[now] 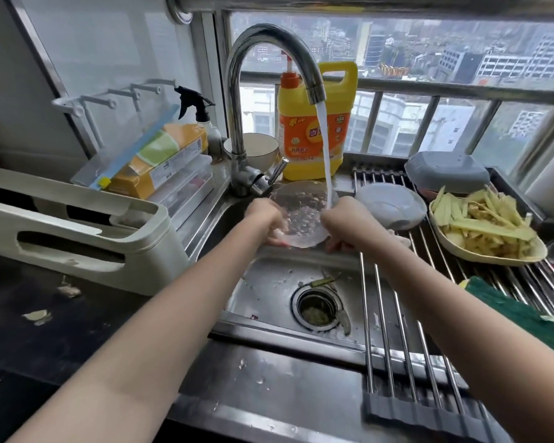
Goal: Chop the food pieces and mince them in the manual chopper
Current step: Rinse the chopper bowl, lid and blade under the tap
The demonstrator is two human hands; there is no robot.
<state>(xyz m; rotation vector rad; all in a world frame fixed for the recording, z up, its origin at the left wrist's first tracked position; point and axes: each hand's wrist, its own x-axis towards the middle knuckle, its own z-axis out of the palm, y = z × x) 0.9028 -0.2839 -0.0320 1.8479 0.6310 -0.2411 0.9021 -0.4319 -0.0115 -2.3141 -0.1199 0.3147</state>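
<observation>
**Head view: chopper bowl under the tap, mincing apparently done**

Held over the steel sink (269, 292) by both hands: a clear round plastic chopper bowl (301, 215), tilted beneath the water stream (325, 148) from the curved chrome tap (269, 49). Left hand (264, 219) gripping the bowl's left rim, right hand (339, 228) clasping its right edge, fingers curled on it. Lying just right, on the steel rod drying rack (394, 314): a white domed chopper lid (390, 206). Further right, a cream oval dish (493, 254) heaped with pale yellow peelings and strips (483, 215). Judging by the rinsing, chopping and mincing probably over; left: finishing the wash. No minced food visible.
</observation>
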